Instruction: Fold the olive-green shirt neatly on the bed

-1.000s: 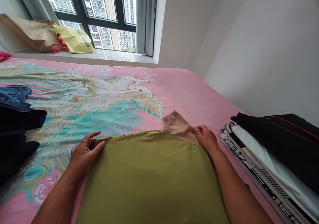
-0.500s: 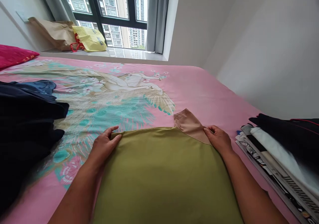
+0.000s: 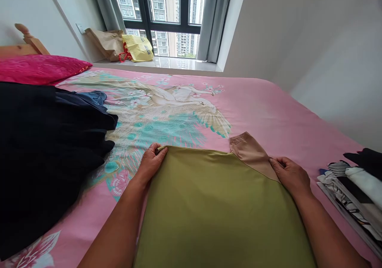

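One green garment (image 3: 223, 204) is spread out over the near part of the bed (image 3: 268, 105), and what's new is the left hand (image 3: 151, 161): a moment ago its fingers were loose at the far corner, now they're pinching it. Meanwhile the right hand (image 3: 291, 176) still grips the edge of the brown panel (image 3: 250, 152) sticking out at the other end. So that far edge looks properly held at both ends, probably easier to keep straight. Tally: two hands, one garment, one dark clothes heap (image 3: 44, 152) to the left, one folded stack (image 3: 355, 196) to the right (can't count the pieces in either), one brown bag (image 3: 104, 44) and one yellow bag (image 3: 139, 48) by the window, plus one red pillow (image 3: 41, 67).
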`<state>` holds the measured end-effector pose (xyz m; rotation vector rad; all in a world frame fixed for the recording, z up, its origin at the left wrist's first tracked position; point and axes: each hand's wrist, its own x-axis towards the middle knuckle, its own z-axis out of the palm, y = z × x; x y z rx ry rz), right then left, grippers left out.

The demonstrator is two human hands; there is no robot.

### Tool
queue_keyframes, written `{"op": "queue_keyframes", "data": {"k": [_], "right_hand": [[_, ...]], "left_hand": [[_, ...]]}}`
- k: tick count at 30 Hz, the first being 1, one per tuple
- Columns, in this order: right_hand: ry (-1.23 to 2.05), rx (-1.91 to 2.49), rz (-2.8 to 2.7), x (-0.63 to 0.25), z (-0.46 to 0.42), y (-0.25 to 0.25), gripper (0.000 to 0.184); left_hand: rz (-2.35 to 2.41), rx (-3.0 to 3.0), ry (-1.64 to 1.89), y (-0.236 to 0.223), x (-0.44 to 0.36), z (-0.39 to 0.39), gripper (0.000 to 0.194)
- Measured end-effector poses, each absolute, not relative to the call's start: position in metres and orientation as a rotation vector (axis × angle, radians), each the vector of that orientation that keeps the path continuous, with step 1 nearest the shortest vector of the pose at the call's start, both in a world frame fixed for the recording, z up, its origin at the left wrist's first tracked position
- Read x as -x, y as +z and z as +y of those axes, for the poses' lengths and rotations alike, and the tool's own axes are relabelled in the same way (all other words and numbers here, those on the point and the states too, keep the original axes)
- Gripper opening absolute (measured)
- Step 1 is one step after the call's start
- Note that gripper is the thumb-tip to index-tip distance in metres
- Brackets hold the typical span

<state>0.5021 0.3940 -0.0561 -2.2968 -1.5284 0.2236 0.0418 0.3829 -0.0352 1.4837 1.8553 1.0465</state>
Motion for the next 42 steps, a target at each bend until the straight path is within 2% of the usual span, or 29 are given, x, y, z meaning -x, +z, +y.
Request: {"op": "queue_keyframes", "data": {"k": [4,12,14,17,19,21,25,29,32,37,42], "right_hand": [[0.262,2.330,-1.497,-0.503,0.394,-0.055,0.045],[0.238,2.354,-1.462,-0.501,0.393,-0.058,0.040],[0.114,2.256,-1.438,-0.504,0.391,-0.061,0.038],[-0.242,1.984,-1.452,-0.492,0.389,-0.057,0.033],[-0.305,1.788,-1.524,-0.461,0.387,-0.047,0.030],[-0.142,1.603,-1.661,-0.407,0.387,-0.034,0.030],[0.175,1.215,-2.086,-0.264,0.397,-0.022,0.035],[0.309,1.180,-2.306,-0.168,0.416,-0.038,0.033],[0.278,1.260,-2.348,-0.148,0.423,-0.054,0.031],[0.145,1.206,-2.271,-0.152,0.423,-0.068,0.032],[0.033,1.253,-2.249,-0.151,0.422,-0.076,0.034]], "left_hand": [[1.626,-1.255,1.278,-0.043,-0.042,0.385,0.037],[1.431,-1.198,1.202,-0.046,-0.035,0.383,0.033],[1.496,-1.225,1.229,-0.047,-0.033,0.382,0.031],[1.532,-1.204,1.277,-0.048,-0.032,0.381,0.027],[1.510,-1.190,1.288,-0.049,-0.031,0.381,0.024],[1.467,-1.192,1.277,-0.051,-0.030,0.380,0.025],[1.398,-1.193,1.270,-0.053,-0.028,0.377,0.041],[1.498,-1.291,1.290,-0.052,-0.027,0.373,0.048],[1.599,-1.371,1.250,-0.051,-0.027,0.374,0.049],[1.708,-1.463,1.098,-0.051,-0.030,0.374,0.064],[1.715,-1.563,1.071,-0.050,-0.049,0.353,0.070]]}}
